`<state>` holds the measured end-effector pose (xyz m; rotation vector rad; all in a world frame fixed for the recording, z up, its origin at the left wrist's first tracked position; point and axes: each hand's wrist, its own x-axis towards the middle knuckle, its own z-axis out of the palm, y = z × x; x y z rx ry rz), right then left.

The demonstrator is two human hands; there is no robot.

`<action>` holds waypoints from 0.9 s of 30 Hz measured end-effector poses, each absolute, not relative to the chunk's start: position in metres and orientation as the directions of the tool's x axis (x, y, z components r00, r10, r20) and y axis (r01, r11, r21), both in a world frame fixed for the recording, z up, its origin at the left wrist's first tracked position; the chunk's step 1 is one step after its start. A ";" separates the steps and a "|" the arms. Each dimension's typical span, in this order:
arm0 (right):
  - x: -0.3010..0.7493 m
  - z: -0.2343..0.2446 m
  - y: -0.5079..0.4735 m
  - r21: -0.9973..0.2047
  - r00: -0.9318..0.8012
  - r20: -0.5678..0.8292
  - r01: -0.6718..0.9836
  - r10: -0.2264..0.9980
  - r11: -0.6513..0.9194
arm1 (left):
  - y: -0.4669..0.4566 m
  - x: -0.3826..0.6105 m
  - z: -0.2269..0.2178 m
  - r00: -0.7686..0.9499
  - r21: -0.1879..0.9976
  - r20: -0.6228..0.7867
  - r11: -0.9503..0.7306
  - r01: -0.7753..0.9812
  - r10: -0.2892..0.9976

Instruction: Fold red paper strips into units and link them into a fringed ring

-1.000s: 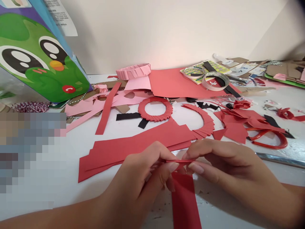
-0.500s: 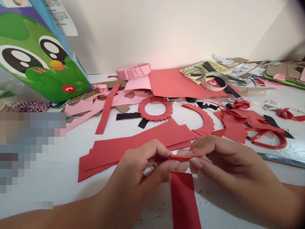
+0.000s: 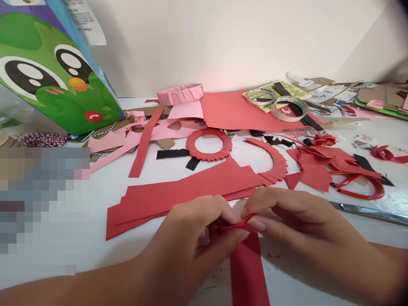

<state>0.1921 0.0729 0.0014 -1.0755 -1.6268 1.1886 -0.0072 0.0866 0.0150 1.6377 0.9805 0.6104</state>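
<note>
My left hand [image 3: 181,238] and right hand [image 3: 296,216] are both closed, gripping a narrow folded red paper strip [image 3: 237,225] between them at bottom centre, with a wide red paper strip [image 3: 249,272] running down below. Just above lie long red paper pieces [image 3: 178,191] on the white desk [image 3: 102,187]. At upper left, a green cartoon-eyed bag [image 3: 47,72] shows a red phone icon [image 3: 93,116]; the white label's [image 3: 86,21] print is too small to read.
</note>
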 end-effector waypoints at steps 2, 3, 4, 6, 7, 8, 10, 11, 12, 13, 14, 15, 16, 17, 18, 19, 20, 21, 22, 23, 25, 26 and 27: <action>0.193 0.000 0.071 -0.976 -0.247 0.135 0.132 0.960 0.171 | 0.087 -0.008 0.017 0.497 0.961 -0.100 -0.046 0.273 0.862; 0.193 0.000 0.071 -0.982 -0.225 0.129 0.110 0.966 0.156 | 0.088 -0.008 0.017 0.481 0.964 -0.110 -0.024 0.264 0.870; 0.193 -0.001 0.070 -0.986 -0.205 0.118 0.095 0.972 0.140 | 0.088 -0.008 0.018 0.472 0.967 -0.122 -0.002 0.253 0.873; 0.193 -0.001 0.069 -0.988 -0.176 0.113 0.089 0.978 0.130 | 0.089 -0.008 0.019 0.466 0.970 -0.146 0.033 0.241 0.872; 0.193 -0.002 0.068 -0.986 -0.167 0.117 0.096 0.979 0.134 | 0.089 -0.008 0.019 0.464 0.970 -0.155 0.045 0.239 0.872; 0.193 -0.002 0.068 -0.984 -0.160 0.126 0.106 0.979 0.144 | 0.089 -0.008 0.018 0.462 0.969 -0.163 0.053 0.242 0.872; 0.193 -0.003 0.068 -0.977 -0.152 0.154 0.122 0.976 0.173 | 0.090 -0.008 0.018 0.452 0.970 -0.164 0.060 0.236 0.877; 0.194 -0.003 0.068 -0.975 -0.150 0.163 0.128 0.975 0.182 | 0.089 -0.008 0.018 0.445 0.973 -0.160 0.064 0.221 0.881; 0.194 -0.003 0.068 -0.972 -0.153 0.170 0.139 0.973 0.192 | 0.089 -0.008 0.018 0.440 0.977 -0.154 0.072 0.199 0.885; 0.195 -0.003 0.068 -0.967 -0.158 0.182 0.149 0.971 0.205 | 0.089 -0.009 0.019 0.426 0.981 -0.155 0.086 0.176 0.891; 0.195 -0.004 0.068 -0.962 -0.165 0.194 0.160 0.967 0.220 | 0.089 -0.009 0.019 0.413 0.983 -0.159 0.105 0.150 0.897; 0.196 -0.004 0.068 -0.957 -0.174 0.203 0.173 0.964 0.233 | 0.089 -0.009 0.020 0.395 0.983 -0.168 0.125 0.133 0.903; 0.196 -0.003 0.068 -0.951 -0.180 0.217 0.184 0.959 0.250 | 0.089 -0.009 0.020 0.379 0.981 -0.189 0.153 0.122 0.906; 0.196 -0.003 0.068 -0.946 -0.188 0.226 0.193 0.956 0.262 | 0.089 -0.009 0.021 0.372 0.979 -0.202 0.175 0.106 0.906; 0.196 -0.003 0.069 -0.943 -0.188 0.225 0.204 0.956 0.262 | 0.089 -0.009 0.021 0.360 0.975 -0.220 0.197 0.101 0.906; 0.195 -0.002 0.069 -0.944 -0.186 0.209 0.217 0.960 0.248 | 0.090 -0.009 0.020 0.358 0.973 -0.232 0.211 0.099 0.905; 0.195 -0.001 0.070 -0.946 -0.186 0.189 0.228 0.964 0.229 | 0.090 -0.009 0.020 0.354 0.971 -0.239 0.217 0.103 0.904; 0.194 0.000 0.070 -0.951 -0.188 0.165 0.231 0.968 0.207 | 0.090 -0.009 0.019 0.345 0.969 -0.244 0.218 0.113 0.906; 0.194 0.001 0.071 -0.956 -0.191 0.140 0.228 0.972 0.182 | 0.090 -0.009 0.019 0.339 0.969 -0.243 0.213 0.123 0.909; 0.193 0.001 0.071 -0.961 -0.197 0.117 0.226 0.973 0.161 | 0.090 -0.008 0.018 0.333 0.970 -0.236 0.203 0.132 0.913; 0.193 0.002 0.071 -0.962 -0.216 0.101 0.227 0.971 0.150 | 0.090 -0.008 0.018 0.330 0.973 -0.218 0.179 0.144 0.918; 0.193 0.001 0.071 -0.962 -0.222 0.099 0.229 0.970 0.151 | 0.090 -0.007 0.018 0.335 0.975 -0.207 0.165 0.148 0.919; 0.194 0.000 0.071 -0.961 -0.230 0.096 0.233 0.969 0.151 | 0.091 -0.007 0.018 0.347 0.977 -0.192 0.148 0.150 0.918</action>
